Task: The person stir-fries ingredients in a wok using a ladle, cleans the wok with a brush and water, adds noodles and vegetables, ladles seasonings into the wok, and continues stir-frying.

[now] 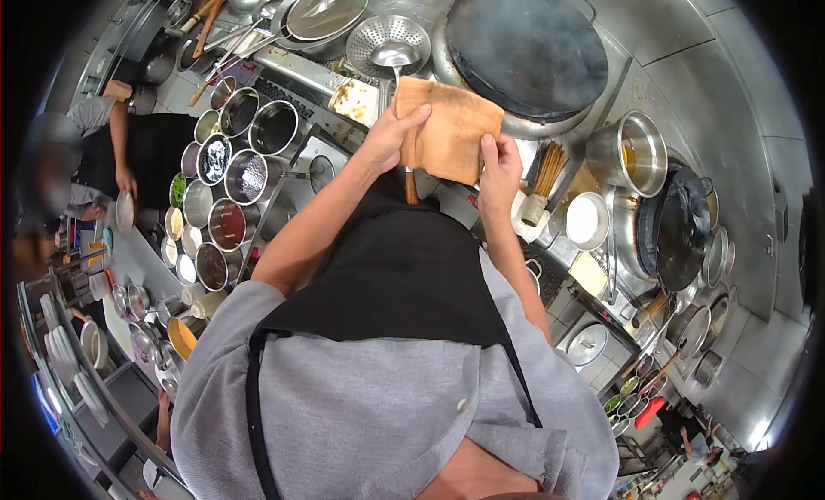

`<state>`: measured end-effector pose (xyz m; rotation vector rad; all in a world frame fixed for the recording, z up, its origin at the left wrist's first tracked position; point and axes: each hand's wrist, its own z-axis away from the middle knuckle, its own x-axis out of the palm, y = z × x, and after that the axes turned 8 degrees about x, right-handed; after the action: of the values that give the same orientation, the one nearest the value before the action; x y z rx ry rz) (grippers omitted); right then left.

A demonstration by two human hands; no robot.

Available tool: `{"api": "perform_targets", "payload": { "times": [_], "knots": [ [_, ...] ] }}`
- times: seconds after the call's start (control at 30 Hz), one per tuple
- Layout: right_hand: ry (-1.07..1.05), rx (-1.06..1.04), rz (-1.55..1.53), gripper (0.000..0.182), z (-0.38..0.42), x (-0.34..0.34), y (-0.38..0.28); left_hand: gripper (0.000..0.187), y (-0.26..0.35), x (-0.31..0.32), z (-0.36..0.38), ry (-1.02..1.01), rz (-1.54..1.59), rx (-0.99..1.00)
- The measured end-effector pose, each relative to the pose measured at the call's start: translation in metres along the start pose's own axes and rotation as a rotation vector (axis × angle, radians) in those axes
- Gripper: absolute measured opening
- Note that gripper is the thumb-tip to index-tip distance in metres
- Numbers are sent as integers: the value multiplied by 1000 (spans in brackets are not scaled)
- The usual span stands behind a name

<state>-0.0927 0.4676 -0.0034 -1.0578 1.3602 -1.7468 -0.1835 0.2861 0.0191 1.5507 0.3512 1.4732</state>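
Haze rises from the wok (528, 49) just beyond the folded cloth (454, 132) and to its right, which suggests strong heat. A loose far corner could touch the rim and scorch if either grip slackened or the person leaned farther in. The cloth could also snag the wooden handle (411, 189) that sticks out under its near left edge; whether that handle joins the ladle (395, 55) resting in the strainer (365, 40) is hidden.

The cloth is held up between both hands, beyond the apron (387, 276). The left hand (387, 139) is nearly closed, clasping the left edge with the thumb on top. The right hand (501, 166) pinches the near right edge, its thumb laid over the surface; how its covered fingers sit underneath cannot be told.
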Motion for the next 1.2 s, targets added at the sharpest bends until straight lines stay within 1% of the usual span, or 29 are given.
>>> {"api": "perform_targets", "payload": {
  "times": [0.03, 0.13, 0.17, 0.2, 0.27, 0.3, 0.33, 0.37, 0.47, 0.5, 0.53, 0.57, 0.6, 0.63, 0.67, 0.7, 0.73, 0.8, 0.83, 0.87, 0.93, 1.03, 1.13, 1.17, 1.2],
  "knots": [
    [151, -121, 201, 24, 8, 0, 3, 44, -9, 2, -1, 16, -47, 42],
    [200, -6, 122, 31, 27, -7, 3, 47, -29, 27, 3, -89, -387, 185],
    [47, 96, -61, 38, 27, -10, 0, 53, -47, 30, -1, -216, -616, 329],
    [-69, 200, -423, 45, 27, -2, -1, 55, -49, 36, 0, -327, -764, 360],
    [-78, 379, -649, 45, 21, -12, 3, 59, -56, 47, 3, -554, -1049, 421],
    [-79, 417, -689, 44, 22, -18, 1, 61, -57, 44, -1, -556, -989, 336],
    [-86, 454, -730, 44, 22, -21, -1, 57, -57, 40, -4, -567, -974, 317],
    [-94, 494, -774, 43, 23, -24, -4, 54, -53, 40, -5, -560, -805, 257],
    [-32, 440, -735, 39, 11, -32, -27, 42, -18, 41, -4, -467, -405, 68],
    [-60, 411, -725, 37, 5, -53, -37, 38, -2, 39, -4, -428, -291, 13],
    [30, 343, -659, 34, 0, -68, -58, 36, 15, 31, -4, -430, -174, 44],
    [41, 240, -572, 31, -4, -98, -71, 34, 33, 20, -4, -439, -60, 78],
    [14, 60, -439, 29, -1, -102, -108, 33, 51, 16, -6, -452, 54, 111],
    [6, -19, -337, 29, -1, -121, -131, 34, 67, 19, -4, -495, 89, 166],
    [-76, -35, -292, 31, 10, -113, -168, 34, 80, 23, -3, -540, 125, 220],
    [-103, -90, -140, 28, 14, -115, -190, 41, 81, 21, -6, -533, 175, 196],
    [-173, -82, -145, 28, 16, -107, -212, 43, 77, 25, -8, -472, 113, 177],
    [-249, -101, -80, 31, 15, -101, -233, 48, 59, 35, -11, -342, -6, 138],
    [-261, -141, -60, 33, 15, -99, -242, 55, 48, 36, -16, -346, 52, 78],
    [-271, -181, -38, 34, 15, -96, -249, 53, 44, 37, -19, -347, 51, 38],
    [-274, -236, -31, 38, 18, -92, -265, 54, 41, 39, -29, -325, 54, 128],
    [-269, -279, -69, 44, 28, -98, -278, 50, 41, 45, -30, -333, 35, -15],
    [-184, -202, 0, 42, 16, -114, -269, 45, 14, 45, -38, -371, 61, -288],
    [-154, -191, 37, 40, 7, -125, -262, 41, 10, 43, -43, -384, 97, -241],
    [-96, -195, 71, 38, -2, -138, -253, 41, 15, 44, -46, -365, 88, -194]
  ]
}}
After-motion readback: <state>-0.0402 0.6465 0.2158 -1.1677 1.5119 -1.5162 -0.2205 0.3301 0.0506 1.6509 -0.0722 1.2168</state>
